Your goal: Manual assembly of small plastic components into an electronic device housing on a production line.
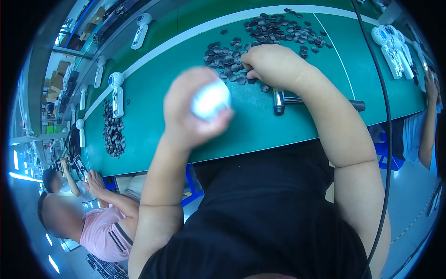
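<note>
My left hand (pixel 181 107), raised above the green table, is closed around a white, rounded object (pixel 211 100). Glare and motion blur hide its details. My right hand (pixel 269 65) reaches to the near edge of a pile of small black angular pieces (pixel 227 58). Its fingers are curled in among the pieces; whatever is between their tips, if anything, is too hidden to name. Just below the right wrist lies a hammer (pixel 278 103) with a shiny metal head and a dark grip, its handle partly covered by my forearm.
The green table (pixel 186 51) has a pale border strip. White devices with round heads (pixel 392 49) lie grouped at the right; another device (pixel 116 95) rests beside a second black pile (pixel 113 132). A black cable (pixel 384 107) hangs at right. Co-workers sit at left (pixel 109 228) and right (pixel 418 135).
</note>
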`<state>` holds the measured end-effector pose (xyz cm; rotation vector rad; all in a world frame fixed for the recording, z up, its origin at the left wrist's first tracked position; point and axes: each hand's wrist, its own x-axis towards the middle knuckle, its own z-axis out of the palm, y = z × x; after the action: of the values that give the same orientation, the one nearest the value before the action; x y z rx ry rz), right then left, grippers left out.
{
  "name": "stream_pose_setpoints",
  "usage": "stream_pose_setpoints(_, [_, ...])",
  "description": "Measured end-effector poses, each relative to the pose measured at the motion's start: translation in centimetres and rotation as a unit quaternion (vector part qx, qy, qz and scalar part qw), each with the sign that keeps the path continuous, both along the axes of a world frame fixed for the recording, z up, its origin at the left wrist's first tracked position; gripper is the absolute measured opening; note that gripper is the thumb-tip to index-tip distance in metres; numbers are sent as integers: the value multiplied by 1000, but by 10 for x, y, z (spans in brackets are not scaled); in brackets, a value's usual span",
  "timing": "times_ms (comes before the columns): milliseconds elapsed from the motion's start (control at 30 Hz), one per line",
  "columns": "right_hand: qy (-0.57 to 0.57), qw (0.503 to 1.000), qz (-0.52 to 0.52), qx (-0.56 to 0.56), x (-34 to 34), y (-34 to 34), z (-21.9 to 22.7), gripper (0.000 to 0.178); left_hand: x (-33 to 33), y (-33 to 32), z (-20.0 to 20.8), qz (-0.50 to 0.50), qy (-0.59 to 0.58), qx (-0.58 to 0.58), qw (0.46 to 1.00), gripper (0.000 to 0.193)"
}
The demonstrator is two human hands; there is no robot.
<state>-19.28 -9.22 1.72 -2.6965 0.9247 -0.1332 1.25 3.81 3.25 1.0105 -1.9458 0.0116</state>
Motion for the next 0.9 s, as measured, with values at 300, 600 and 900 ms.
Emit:
stream_pose_setpoints(300, [-63, 998, -19, 13, 4, -2, 4, 19, -26, 77, 12, -166, -80, 162, 969, 50])
stream_pose_setpoints(600, [-263, 961, 23, -81, 5, -5, -5, 16, 67, -45, 58, -165, 567, 133, 796, 58])
stream_pose_setpoints(900, [-370, 920, 42, -123, 5, 0, 1, 10, 27, -46, -45, -201, 694, 368, 585, 53])
